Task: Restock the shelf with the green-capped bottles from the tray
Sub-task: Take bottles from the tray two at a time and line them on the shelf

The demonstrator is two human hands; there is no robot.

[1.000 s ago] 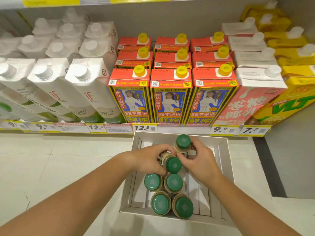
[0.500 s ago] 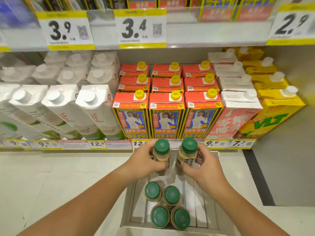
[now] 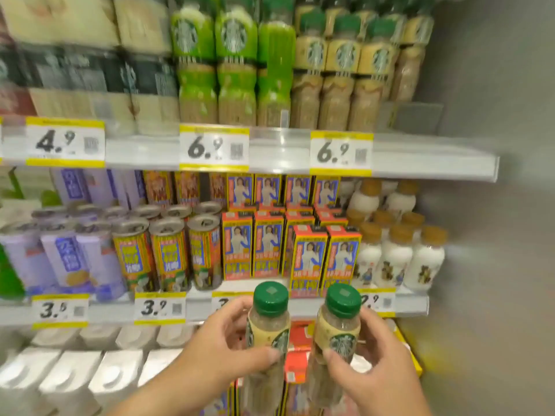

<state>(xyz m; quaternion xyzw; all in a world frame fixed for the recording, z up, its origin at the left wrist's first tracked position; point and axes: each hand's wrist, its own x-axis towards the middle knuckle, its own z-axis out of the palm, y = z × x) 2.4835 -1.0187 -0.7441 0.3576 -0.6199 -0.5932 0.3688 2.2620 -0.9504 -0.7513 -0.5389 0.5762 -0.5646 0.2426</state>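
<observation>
Green round caps [image 3: 271, 297] are topping two cream-labelled bottles we are holding upright before the shelf [image 3: 402, 304]. Our left hand [image 3: 216, 346] is curling its fingers [image 3: 261, 357] round the left bottle [image 3: 268, 328], our right hand [image 3: 375, 364] round the right bottle [image 3: 338, 334].

Single head-worn view, wide-angle, facing straight at shelving [image 3: 280, 150], close range.

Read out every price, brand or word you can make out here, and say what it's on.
"4.9": left upper tag
"6.9": middle upper tag
"6.9": right upper tag
"3.5": left lower tag
"3.9": second lower tag
"3": third lower tag, mostly hidden
".9": fourth lower tag, behind right bottle
Left bottle, right bottle, cartons, cans: print too blurred.
</observation>
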